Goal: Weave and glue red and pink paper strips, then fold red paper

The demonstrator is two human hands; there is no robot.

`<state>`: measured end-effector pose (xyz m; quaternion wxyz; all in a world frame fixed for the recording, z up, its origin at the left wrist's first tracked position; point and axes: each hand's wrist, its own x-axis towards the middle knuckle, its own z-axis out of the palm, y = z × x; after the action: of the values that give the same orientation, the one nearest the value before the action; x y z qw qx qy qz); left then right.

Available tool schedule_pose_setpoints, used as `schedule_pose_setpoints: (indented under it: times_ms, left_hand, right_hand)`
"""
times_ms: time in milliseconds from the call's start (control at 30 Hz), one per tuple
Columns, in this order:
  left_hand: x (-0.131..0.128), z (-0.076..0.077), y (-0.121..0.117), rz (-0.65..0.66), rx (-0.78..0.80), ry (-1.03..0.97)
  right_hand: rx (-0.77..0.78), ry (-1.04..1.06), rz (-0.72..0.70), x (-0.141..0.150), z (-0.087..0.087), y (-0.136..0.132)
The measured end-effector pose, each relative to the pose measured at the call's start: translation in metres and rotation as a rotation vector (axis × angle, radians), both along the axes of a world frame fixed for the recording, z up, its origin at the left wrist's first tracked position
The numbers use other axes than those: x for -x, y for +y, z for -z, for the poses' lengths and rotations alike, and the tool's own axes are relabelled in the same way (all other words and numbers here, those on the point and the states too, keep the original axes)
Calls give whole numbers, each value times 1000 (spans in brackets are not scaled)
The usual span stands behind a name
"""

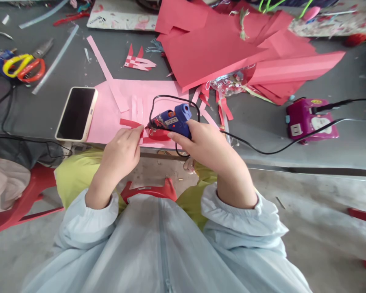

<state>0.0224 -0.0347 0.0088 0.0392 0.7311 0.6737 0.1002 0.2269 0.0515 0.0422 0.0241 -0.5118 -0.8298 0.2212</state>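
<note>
I'm gripping the glue gun (170, 121) in my right hand (208, 141) while my left hand (121, 152) is pinching the probably flimsy red paper strip (129, 123) near its end.

The right hand (203, 140) hides the handle of a blue glue gun (166, 118), whose label (171, 121) is too small to read. The left hand (122, 150) covers part of a red paper strip (129, 123). A red plastic seat (42, 179) is cut off at the left edge, a black cable (361, 99) at the right.
</note>
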Motion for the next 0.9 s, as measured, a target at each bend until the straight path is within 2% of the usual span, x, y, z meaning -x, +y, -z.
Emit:
schedule_pose_setpoints:
  times_ms: [900]
  left_hand:
    - [-2, -2, 0, -5, 24, 23]
  right_hand:
    - [32, 39, -15, -3, 1, 2]
